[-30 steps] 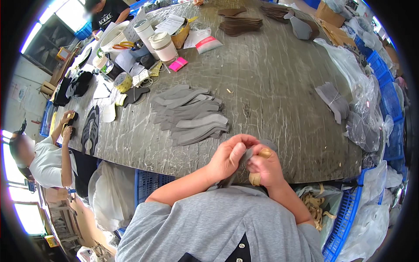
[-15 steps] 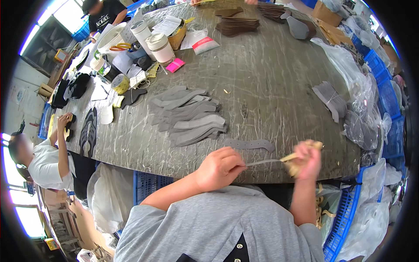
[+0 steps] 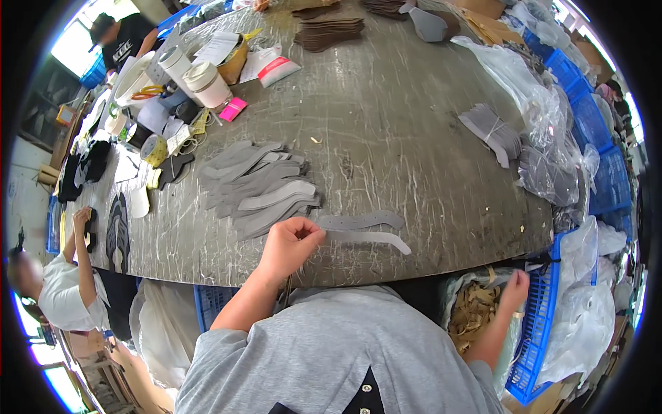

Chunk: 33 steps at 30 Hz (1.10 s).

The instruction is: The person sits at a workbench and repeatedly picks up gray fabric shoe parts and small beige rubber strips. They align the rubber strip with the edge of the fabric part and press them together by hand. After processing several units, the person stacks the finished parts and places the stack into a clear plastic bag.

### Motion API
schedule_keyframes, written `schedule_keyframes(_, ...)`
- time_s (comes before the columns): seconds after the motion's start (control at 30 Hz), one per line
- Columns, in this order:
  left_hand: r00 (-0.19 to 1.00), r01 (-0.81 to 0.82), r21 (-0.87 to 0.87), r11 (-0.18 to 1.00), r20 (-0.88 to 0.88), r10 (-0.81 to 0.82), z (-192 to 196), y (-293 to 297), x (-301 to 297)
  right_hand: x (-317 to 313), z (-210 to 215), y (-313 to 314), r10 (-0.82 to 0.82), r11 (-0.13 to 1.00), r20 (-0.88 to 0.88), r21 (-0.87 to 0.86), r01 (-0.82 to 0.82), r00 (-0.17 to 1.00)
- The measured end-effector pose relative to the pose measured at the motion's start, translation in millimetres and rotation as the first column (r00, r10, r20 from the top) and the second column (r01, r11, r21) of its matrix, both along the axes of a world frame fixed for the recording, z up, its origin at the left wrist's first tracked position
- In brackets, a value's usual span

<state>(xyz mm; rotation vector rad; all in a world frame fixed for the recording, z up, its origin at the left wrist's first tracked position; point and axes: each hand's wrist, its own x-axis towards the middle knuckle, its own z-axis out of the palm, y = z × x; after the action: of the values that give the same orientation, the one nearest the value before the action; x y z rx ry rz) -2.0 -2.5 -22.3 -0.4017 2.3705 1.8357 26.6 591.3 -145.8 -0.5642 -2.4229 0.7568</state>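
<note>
Below, blue crate (image 3: 545, 324) of seemingly tan strips (image 3: 476, 310).

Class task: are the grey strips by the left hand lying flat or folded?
Flat: both grey strips lie spread on the table, with the left hand pinching one end.

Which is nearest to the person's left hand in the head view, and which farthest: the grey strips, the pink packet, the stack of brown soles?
From the left hand:
1. Grey strips, just right of it, near the table edge.
2. Pink packet, farther up the table, left.
3. Stack of brown soles, at the far side.
</note>
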Motion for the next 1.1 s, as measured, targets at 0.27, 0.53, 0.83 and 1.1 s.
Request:
schedule_keyframes(0.27,1.000,-0.025,0.036,0.999,-0.007,0.025,-2.7,5.2,-13.0,-79.5,100.0,-292.4,0.735,0.084,-0.357,-0.796,-0.599,0.577)
schedule_keyframes(0.53,1.000,0.015,-0.271,0.962,0.028,-0.008,-20.5,8.0,-29.6,-107.7,70.6,-316.0,0.722,0.479,-0.069,-0.669,-0.569,0.689)
schedule_keyframes(0.83,1.000,0.016,-0.347,0.938,0.027,-0.007,-22.8,11.4,-36.8,-111.7,70.2,-320.6,0.700,0.605,0.076,-0.590,-0.534,0.710)
schedule_keyframes(1.1,1.000,0.030,-0.396,0.918,0.006,-0.030,-24.8,10.2,-37.3,-110.7,70.8,-321.3,0.716,0.618,0.064,-0.521,-0.589,0.695)
